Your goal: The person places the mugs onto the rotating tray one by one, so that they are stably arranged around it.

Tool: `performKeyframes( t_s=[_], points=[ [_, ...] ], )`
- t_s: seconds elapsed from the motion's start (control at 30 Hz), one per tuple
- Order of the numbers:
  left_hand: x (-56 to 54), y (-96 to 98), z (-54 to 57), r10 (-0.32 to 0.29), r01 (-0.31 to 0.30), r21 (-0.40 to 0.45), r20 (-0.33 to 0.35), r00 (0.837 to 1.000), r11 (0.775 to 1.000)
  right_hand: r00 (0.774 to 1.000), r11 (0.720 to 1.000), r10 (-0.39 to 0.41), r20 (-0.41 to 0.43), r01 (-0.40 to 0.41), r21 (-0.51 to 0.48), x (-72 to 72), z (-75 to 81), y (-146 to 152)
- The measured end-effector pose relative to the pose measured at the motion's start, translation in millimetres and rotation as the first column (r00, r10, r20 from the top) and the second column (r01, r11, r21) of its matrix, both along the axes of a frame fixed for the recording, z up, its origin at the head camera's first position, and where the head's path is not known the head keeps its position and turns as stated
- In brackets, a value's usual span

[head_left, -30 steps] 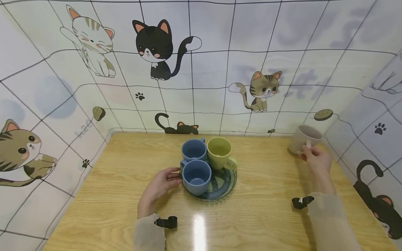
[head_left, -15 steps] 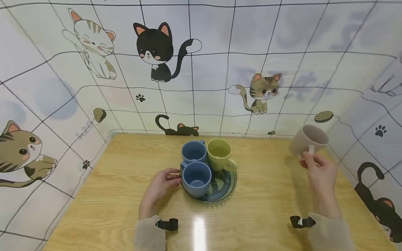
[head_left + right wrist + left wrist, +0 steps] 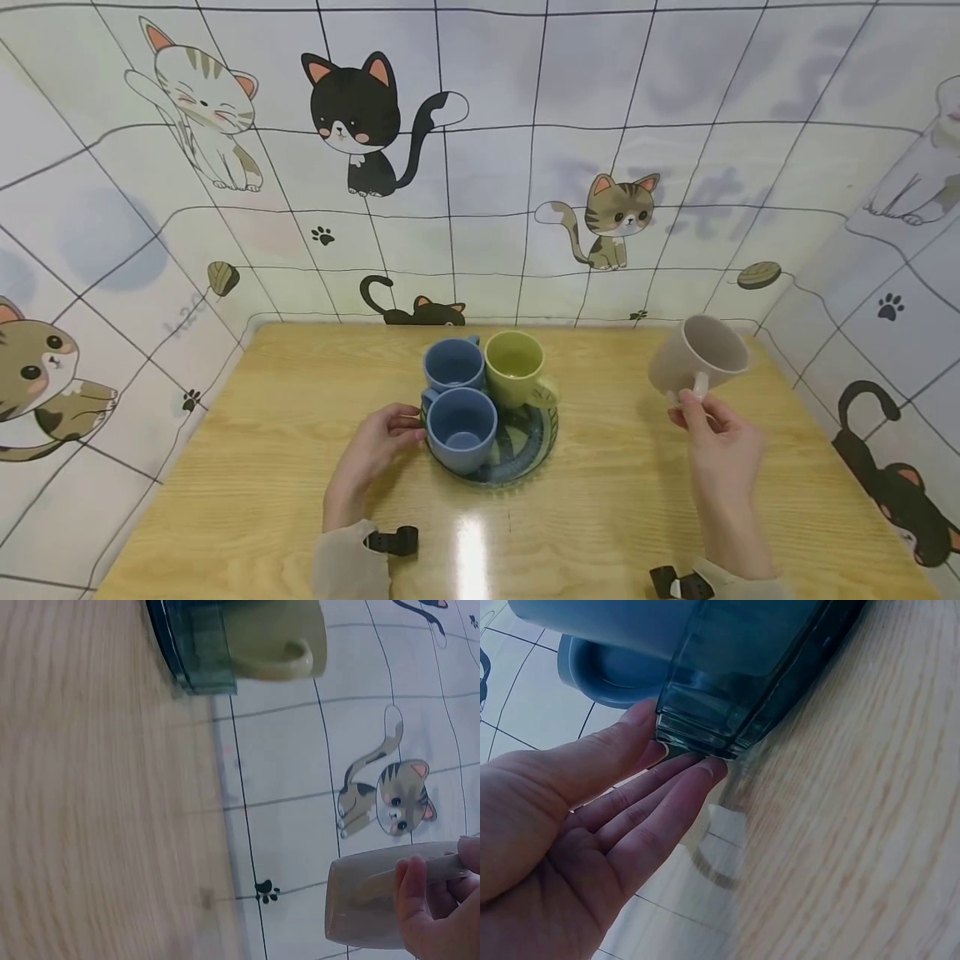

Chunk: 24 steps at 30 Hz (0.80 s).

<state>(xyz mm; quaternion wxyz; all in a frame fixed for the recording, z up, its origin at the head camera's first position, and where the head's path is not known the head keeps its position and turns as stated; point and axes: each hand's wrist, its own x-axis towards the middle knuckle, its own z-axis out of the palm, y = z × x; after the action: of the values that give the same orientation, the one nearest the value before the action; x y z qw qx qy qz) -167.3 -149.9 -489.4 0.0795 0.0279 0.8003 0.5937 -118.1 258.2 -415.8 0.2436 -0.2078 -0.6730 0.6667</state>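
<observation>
In the head view, my right hand (image 3: pixel 723 450) grips a pale beige mug (image 3: pixel 697 358) by its handle. The mug is tilted and raised above the table on the right. My left hand (image 3: pixel 378 442) holds the left edge of a round green-blue glass tray (image 3: pixel 536 454). In the left wrist view its thumb lies at the tray's rim, and its fingertips (image 3: pixel 712 766) meet the lower edge. On the tray stand a front blue mug (image 3: pixel 461 429), a rear blue mug (image 3: pixel 453 364) and a yellow-green mug (image 3: pixel 513 371), handle to the right.
The wooden table (image 3: pixel 600 517) ends at a back wall (image 3: pixel 495 183) covered in cat-print cloth, with similar side walls. The tray's front right part (image 3: pixel 202 652) and the green mug (image 3: pixel 281 645) show in the right wrist view. A black strap is on each wrist.
My right hand has lifted the beige mug off the table, tilted it, and brought it left and nearer. The left hand stays at the tray, and the mugs on it keep their places.
</observation>
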Motion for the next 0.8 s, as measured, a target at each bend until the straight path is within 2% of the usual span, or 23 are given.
performKeyframes(
  t_s=[0.13,0.33,0.57,0.8],
  points=[
    [-0.6,-1.4,-2.4,-0.007,0.007,0.000,-0.003,1.000,1.000,0.997,0.993,0.023,0.067,-0.031,0.113,6.5,0.5,-13],
    [0.7,-2.5,-2.6,-0.035,0.035,-0.007,-0.010,0.999,0.999,0.997,0.973,0.029,0.074,-0.045,0.228,19.0,-3.3,-33],
    [0.4,-2.0,-0.7,-0.046,0.046,-0.026,-0.002,0.999,0.999,0.994,0.979,0.099,0.050,-0.106,0.176,32.3,-8.2,-59],
    [2.0,-1.9,-1.2,-0.041,0.041,-0.039,0.007,0.999,0.998,0.988,0.973,0.155,0.030,-0.157,0.167,37.5,-18.3,-84]
  ],
)
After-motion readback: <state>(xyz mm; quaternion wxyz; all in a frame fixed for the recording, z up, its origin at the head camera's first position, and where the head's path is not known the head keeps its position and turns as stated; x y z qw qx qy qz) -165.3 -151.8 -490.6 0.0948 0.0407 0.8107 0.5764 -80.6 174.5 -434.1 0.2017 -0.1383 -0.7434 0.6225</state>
